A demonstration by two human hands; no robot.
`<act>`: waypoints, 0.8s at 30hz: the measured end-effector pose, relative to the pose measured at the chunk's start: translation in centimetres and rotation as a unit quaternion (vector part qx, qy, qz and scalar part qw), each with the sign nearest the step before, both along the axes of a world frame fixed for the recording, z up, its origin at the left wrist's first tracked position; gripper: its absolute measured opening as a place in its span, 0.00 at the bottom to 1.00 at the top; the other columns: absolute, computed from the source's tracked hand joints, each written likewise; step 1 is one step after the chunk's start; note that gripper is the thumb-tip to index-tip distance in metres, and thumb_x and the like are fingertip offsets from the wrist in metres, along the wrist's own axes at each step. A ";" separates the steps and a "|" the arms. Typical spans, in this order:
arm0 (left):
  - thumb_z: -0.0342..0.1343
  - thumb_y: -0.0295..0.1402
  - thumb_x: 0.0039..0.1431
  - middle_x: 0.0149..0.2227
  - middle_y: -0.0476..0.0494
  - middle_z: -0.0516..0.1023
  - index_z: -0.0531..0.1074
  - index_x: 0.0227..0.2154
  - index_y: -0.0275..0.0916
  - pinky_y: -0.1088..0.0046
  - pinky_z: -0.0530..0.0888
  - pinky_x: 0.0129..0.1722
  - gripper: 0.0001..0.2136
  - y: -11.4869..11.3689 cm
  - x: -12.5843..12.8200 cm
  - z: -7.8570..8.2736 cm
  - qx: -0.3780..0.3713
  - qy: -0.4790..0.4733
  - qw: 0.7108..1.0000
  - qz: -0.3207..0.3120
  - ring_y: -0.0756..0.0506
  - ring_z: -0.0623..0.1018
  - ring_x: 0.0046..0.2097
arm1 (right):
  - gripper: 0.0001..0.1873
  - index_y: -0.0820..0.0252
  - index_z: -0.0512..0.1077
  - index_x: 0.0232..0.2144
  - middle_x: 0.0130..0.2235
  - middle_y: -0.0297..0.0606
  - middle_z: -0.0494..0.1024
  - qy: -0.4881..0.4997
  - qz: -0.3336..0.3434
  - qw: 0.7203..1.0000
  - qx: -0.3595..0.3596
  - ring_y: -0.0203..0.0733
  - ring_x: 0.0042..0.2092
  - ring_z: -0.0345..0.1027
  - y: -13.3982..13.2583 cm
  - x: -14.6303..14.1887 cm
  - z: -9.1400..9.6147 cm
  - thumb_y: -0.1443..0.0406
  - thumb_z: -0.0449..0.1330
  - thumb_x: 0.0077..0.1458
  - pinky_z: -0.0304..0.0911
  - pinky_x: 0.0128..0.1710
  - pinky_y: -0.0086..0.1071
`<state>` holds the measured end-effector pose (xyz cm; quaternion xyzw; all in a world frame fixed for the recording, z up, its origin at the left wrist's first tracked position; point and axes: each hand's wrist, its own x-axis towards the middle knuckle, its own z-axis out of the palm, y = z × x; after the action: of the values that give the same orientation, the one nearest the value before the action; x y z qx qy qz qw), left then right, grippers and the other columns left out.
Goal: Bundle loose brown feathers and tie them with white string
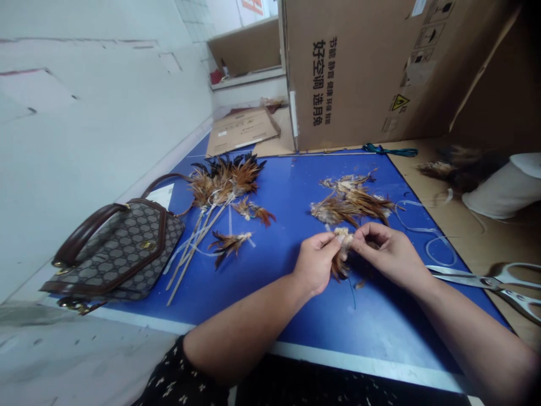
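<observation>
Between my two hands, over the blue tabletop [283, 186], is a small bunch of brown feathers [339, 267] with a pale, fluffy top end. My left hand [316, 256] pinches it from the left with thumb and finger. From the right, my right hand [386, 251] has its thumb and forefinger closed at the pale end; the fingers partly cover what they grip. Just beyond my hands lies a loose heap of brown feathers [355, 204]. A thin dark green thread [353, 294] lies below the bunch.
Left of my hands are a feather bundle on sticks [224, 183], two small feather tufts, including one tuft [231, 243], and a patterned handbag [127, 248]. To the right lie scissors [486, 282], clear strips [439, 242] and a white roll [507, 186]. A large cardboard box [359, 73] stands behind.
</observation>
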<state>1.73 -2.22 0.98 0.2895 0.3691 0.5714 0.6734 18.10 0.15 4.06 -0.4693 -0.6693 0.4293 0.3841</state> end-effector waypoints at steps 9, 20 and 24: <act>0.73 0.44 0.52 0.27 0.48 0.76 0.80 0.32 0.33 0.74 0.67 0.30 0.17 0.2 0.0 -0.1 0.014 0.003 1.000 0.018 0.53 0.70 0.28 | 0.21 0.56 0.79 0.43 0.38 0.41 0.83 0.015 0.012 1.000 0.020 0.45 0.38 0.75 -0.2 0.3 0.2 0.47 0.67 0.59 0.71 0.40 0.37; 0.73 0.44 0.51 0.31 0.44 0.79 0.84 0.34 0.34 0.70 0.69 0.40 0.16 0.1 -0.7 0.2 0.040 0.046 0.997 -0.037 0.50 0.73 0.34 | 0.11 0.53 0.82 0.37 0.38 0.40 0.83 -0.006 0.001 0.992 0.129 0.47 0.41 0.76 0.2 0.4 0.0 0.53 0.67 0.61 0.70 0.45 0.41; 0.69 0.47 0.55 0.29 0.45 0.77 0.84 0.34 0.34 0.71 0.68 0.35 0.17 0.1 -1.2 0.0 0.063 0.127 0.988 -0.068 0.51 0.71 0.31 | 0.07 0.50 0.83 0.35 0.37 0.40 0.83 0.004 0.010 0.987 0.161 0.47 0.41 0.76 0.2 0.2 0.0 0.56 0.67 0.62 0.71 0.46 0.42</act>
<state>0.49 -2.07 0.93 0.4262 0.3941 0.5050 0.6387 18.31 0.37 4.04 -0.3926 -0.7327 0.3214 0.4535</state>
